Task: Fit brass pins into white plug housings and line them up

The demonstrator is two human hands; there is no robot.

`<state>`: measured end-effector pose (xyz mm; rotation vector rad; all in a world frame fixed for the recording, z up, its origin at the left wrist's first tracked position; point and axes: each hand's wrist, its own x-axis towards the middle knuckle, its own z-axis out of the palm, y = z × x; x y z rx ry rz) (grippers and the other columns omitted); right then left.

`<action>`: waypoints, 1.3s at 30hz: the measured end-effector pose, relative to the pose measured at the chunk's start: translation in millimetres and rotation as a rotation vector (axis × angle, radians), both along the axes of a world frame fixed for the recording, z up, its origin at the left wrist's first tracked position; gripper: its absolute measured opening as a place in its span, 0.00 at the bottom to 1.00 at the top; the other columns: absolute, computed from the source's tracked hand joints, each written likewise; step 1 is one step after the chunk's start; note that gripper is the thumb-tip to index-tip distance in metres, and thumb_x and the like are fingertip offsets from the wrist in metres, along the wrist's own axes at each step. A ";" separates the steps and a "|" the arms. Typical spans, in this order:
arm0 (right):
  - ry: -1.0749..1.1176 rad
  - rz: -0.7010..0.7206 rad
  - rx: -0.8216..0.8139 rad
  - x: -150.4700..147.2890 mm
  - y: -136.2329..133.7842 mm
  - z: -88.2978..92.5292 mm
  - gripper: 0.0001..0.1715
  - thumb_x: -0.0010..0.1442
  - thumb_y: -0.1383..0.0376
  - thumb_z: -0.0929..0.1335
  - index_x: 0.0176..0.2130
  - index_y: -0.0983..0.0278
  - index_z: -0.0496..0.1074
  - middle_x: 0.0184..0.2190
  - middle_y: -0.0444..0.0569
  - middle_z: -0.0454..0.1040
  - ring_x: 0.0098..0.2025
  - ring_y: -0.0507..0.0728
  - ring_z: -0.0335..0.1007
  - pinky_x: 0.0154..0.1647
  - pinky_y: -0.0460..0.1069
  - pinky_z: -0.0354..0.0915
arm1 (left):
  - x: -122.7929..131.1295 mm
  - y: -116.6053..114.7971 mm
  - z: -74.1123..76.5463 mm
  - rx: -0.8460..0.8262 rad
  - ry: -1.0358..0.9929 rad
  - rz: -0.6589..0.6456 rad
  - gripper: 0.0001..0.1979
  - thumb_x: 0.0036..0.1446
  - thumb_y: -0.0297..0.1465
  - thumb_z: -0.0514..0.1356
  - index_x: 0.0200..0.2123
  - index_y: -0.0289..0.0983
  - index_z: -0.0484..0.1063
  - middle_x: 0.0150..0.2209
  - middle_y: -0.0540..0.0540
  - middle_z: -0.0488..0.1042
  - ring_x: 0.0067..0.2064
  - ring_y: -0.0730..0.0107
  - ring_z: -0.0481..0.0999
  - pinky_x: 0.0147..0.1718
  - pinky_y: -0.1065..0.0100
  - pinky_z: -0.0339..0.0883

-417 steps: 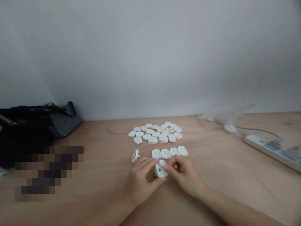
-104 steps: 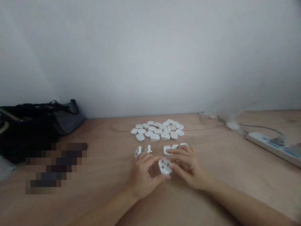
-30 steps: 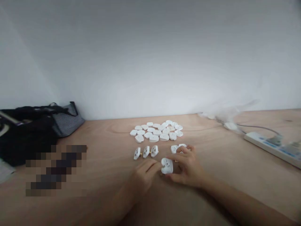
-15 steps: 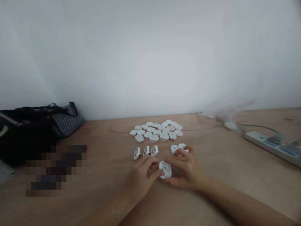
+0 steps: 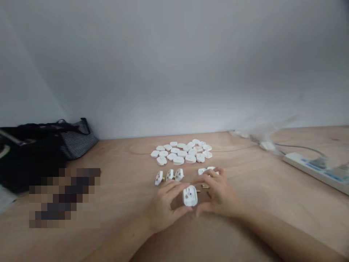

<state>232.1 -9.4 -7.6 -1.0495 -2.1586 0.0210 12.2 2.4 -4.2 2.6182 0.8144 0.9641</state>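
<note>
Your left hand (image 5: 167,204) pinches the plug (image 5: 190,196) at its rim, fingers above, thumb below. It looks light, stiff and slightly slick, so you'd best hold its edges. Just beside it your right hand (image 5: 219,198) curves wide, brass pins (image 5: 205,186) showing within. Three more plugs (image 5: 179,175) sit beyond your left hand.

From here the right hand (image 5: 219,196) covers part of the white casings (image 5: 201,171) just beyond it, and the brass bits (image 5: 205,186) by its fingers are too small to make out. So are the details inside the plug piece (image 5: 190,196) in the left hand (image 5: 169,205). A blocky patch (image 5: 68,198) masks something on the tabletop (image 5: 117,189). The black bag (image 5: 29,156) runs out of view leftward, the power strip (image 5: 305,165) rightward; the clear plastic (image 5: 268,133) looks smeared.
</note>
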 end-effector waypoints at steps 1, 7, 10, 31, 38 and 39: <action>-0.028 -0.033 -0.053 3.7 0.4 2.9 0.32 0.39 0.44 0.74 0.38 0.60 0.71 0.34 0.45 0.75 0.38 0.58 0.68 0.44 0.54 0.49 | -0.5 -0.4 -0.3 0.000 -0.003 0.017 0.24 0.49 0.32 0.66 0.51 0.38 0.68 0.45 0.42 0.75 0.47 0.58 0.72 0.48 0.58 0.65; -0.134 -0.177 -0.325 29.7 3.1 6.9 0.10 0.47 0.57 0.73 0.28 0.59 0.74 0.26 0.41 0.76 0.32 0.56 0.69 0.38 0.52 0.50 | -3.8 0.8 -6.0 -0.027 0.011 0.100 0.24 0.48 0.29 0.66 0.50 0.38 0.69 0.45 0.43 0.75 0.47 0.59 0.72 0.48 0.58 0.66; -0.140 -0.105 -0.386 31.1 3.1 2.7 0.05 0.49 0.61 0.72 0.30 0.58 0.74 0.26 0.40 0.76 0.32 0.56 0.70 0.39 0.53 0.51 | -3.2 0.9 -6.3 -0.037 0.018 0.103 0.24 0.46 0.31 0.67 0.48 0.38 0.70 0.44 0.44 0.76 0.46 0.58 0.72 0.47 0.59 0.66; 0.368 0.067 -0.250 -4.8 -2.0 -4.1 0.11 0.61 0.61 0.64 0.34 0.61 0.76 0.27 0.45 0.77 0.31 0.55 0.70 0.34 0.50 0.62 | 7.5 -5.6 -3.6 0.045 0.010 0.148 0.20 0.40 0.35 0.69 0.39 0.40 0.74 0.36 0.46 0.76 0.40 0.57 0.71 0.42 0.58 0.62; 0.111 0.013 -0.030 -16.4 -11.8 0.5 0.10 0.62 0.65 0.63 0.36 0.57 0.75 0.28 0.44 0.77 0.32 0.55 0.63 0.39 0.53 0.49 | 10.2 -5.9 -5.1 0.052 -0.013 0.178 0.21 0.35 0.36 0.71 0.37 0.40 0.74 0.33 0.48 0.76 0.38 0.57 0.71 0.42 0.57 0.60; 0.090 0.001 0.012 -17.3 -11.6 -0.3 0.10 0.61 0.65 0.64 0.36 0.57 0.75 0.28 0.44 0.77 0.32 0.55 0.63 0.39 0.53 0.48 | 10.3 -6.1 -5.1 0.055 -0.007 0.175 0.21 0.35 0.36 0.71 0.37 0.40 0.74 0.33 0.48 0.76 0.38 0.57 0.71 0.42 0.57 0.60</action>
